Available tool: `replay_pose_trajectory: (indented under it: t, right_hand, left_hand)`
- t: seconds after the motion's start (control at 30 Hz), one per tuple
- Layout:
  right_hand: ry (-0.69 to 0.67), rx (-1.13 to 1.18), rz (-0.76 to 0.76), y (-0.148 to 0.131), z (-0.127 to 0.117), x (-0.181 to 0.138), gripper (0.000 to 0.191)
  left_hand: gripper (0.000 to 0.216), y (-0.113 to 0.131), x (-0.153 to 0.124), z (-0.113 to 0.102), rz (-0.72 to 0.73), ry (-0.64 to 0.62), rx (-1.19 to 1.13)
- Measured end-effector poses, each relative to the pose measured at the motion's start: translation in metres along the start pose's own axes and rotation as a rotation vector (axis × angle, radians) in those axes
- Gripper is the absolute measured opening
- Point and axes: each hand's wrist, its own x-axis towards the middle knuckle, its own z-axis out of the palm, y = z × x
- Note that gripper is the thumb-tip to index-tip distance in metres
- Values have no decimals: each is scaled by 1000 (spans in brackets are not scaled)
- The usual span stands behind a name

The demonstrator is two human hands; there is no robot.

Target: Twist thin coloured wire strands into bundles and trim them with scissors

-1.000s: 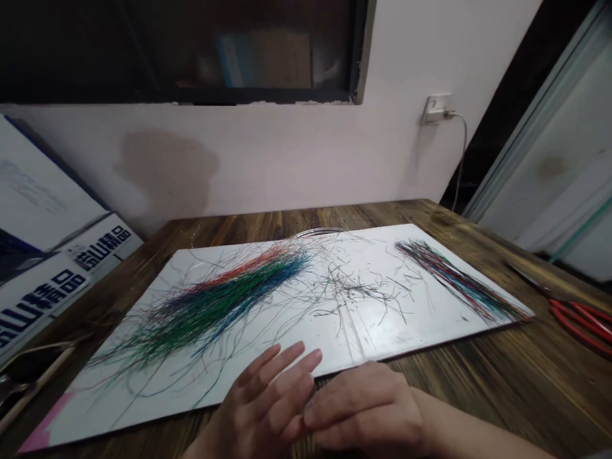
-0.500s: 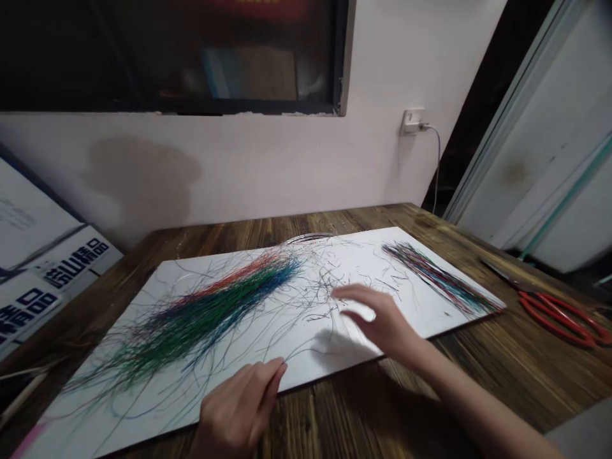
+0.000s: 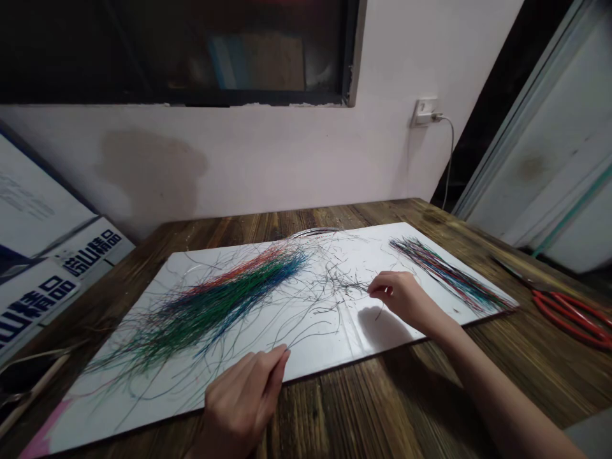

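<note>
Thin coloured strands cover much of a white board lying on a dark wooden table. On the board's left half they form a large loose sheaf of green, blue and red, a narrower, neater band lies near the right end, and loose dark strands scatter between them. The right hand sits over the board, its thumb and forefinger pinched on those loose dark strands. The left hand rests at the board's front edge, fingers closed together, with a strand reaching them; whether they grip it cannot be told. Red-handled scissors lie on the table just right of the board.
</note>
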Motion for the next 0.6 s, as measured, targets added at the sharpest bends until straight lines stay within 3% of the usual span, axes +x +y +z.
replay_pose_trajectory:
  t: [0.17, 0.27, 0.43, 0.6]
  right_hand:
    - [-13, 168, -240, -36, 5, -13, 20]
    - [83, 337, -369, -53, 21, -23, 18]
    - [52, 622, -322, -74, 44, -34, 14]
    - [57, 734, -255, -77, 46, -35, 14]
  left_hand:
    - [7, 2, 1, -1, -22, -48, -94]
    - [13, 3, -2, 0, 31, -89, -151]
    - [17, 2, -7, 6, 64, -62, -189]
    - [20, -2, -7, 9, 52, -158, -306]
